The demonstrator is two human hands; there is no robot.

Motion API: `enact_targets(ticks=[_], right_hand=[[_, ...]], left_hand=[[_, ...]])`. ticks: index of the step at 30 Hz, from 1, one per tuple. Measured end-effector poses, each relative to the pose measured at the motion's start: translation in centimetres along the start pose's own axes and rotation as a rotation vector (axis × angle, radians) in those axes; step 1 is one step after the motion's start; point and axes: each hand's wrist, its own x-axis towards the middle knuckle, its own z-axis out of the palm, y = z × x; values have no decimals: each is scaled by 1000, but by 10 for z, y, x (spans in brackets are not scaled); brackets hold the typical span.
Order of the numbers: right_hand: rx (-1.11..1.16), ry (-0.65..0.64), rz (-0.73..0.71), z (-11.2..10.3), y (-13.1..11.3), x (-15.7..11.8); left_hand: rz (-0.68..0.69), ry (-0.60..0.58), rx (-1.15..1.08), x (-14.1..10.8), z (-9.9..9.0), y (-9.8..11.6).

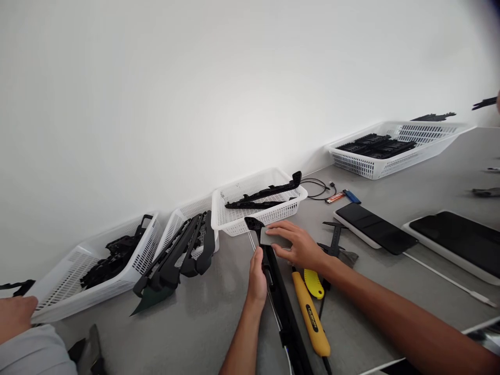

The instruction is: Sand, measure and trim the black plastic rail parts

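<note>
My left hand (257, 278) is wrapped round a long black plastic trim part (287, 317), which runs from the bottom edge up to a widened end. Between the fingers of my right hand (299, 244) is a flat grey rectangular pad (273, 237), held against the part near that end. I cannot make out the pad's material. Right of the part lie a yellow corded tool (311, 312) with a dark label and a bright yellow cutter-like handle (313, 284). A black caliper (334, 237) rests beyond my right wrist.
White baskets with black parts stand along the wall: one basket (234, 225) ahead, another (133, 268) at left, another (375, 169) at far right. Dark trim pieces (187, 245) overhang a middle basket. Two phone-like devices, one black-topped (375, 226), lie right. Another person's hand (15, 317) shows at left.
</note>
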Motion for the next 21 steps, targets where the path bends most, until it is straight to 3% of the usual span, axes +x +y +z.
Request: enact_targets(ticks=[4, 10, 17, 21], right_hand=[[-33, 84, 85, -2, 6, 0], [34, -40, -14, -2, -3, 0], [-18, 76, 85, -6, 7, 1], [26, 23, 24, -7, 3, 2]], left_hand=[[10, -15, 62, 1, 0, -2], [0, -42, 2, -1, 3, 3], [-21, -139, 139, -9, 6, 11], [-45, -143, 114, -12, 8, 14]])
